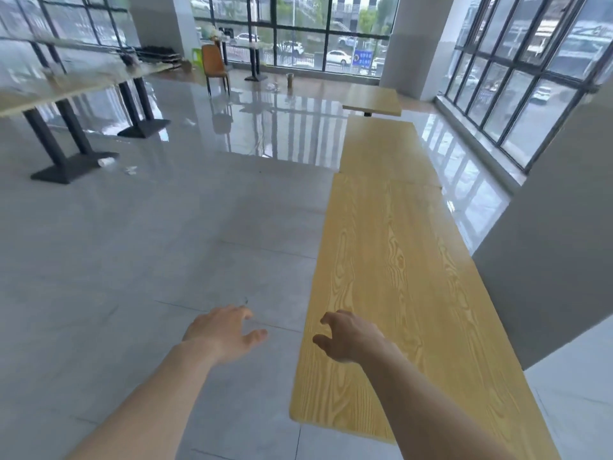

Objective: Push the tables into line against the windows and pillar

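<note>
A long yellow wood-grain table [401, 267] runs away from me on the right, its right edge against a grey pillar [557, 234]. A second table [381, 147] butts against its far end, slightly offset. A third, smaller table [373, 99] stands apart beyond it, near the far white pillar [418, 44]. Windows [517, 71] line the right wall. My left hand [227, 330] hovers over the floor, fingers spread, left of the near table. My right hand [345, 335] hangs above the table's near left part, fingers curled apart, holding nothing.
Pale-topped tables on black pedestal legs [66, 134] stand at the left. An orange chair [215, 68] and a black table base [256, 76] are at the back by the far windows. Small litter [107, 162] lies on the glossy grey floor [185, 227].
</note>
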Demonstrator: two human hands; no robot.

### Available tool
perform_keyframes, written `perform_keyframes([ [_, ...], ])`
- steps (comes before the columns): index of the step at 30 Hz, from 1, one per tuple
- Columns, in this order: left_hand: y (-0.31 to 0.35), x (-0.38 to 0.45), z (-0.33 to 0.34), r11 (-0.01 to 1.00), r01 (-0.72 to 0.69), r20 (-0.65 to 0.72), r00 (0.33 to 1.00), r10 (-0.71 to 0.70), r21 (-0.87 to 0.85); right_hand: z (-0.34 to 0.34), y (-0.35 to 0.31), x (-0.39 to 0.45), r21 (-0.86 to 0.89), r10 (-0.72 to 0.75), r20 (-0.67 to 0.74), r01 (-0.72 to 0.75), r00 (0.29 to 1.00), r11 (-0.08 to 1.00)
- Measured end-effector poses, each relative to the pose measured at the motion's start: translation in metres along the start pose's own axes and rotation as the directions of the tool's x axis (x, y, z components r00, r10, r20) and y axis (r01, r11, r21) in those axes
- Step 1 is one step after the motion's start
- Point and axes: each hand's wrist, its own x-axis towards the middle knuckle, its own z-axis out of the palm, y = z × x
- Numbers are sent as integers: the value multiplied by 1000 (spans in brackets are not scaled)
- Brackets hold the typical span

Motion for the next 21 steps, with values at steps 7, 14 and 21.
perform_keyframes([
  [7,-131,87,-80,999,34,-79,996,-33,5,-49,-142,125,-54,-104,-93,100,990,994],
  [14,-211,193,-145,999,34,-171,985,-31,18,-106,-214,243,-45,-137,-183,131,974,990],
  [21,-227,356,-201,999,-36,-245,969,37,8,-158,-210,394,-38,-79,-244,72,967,997],
])
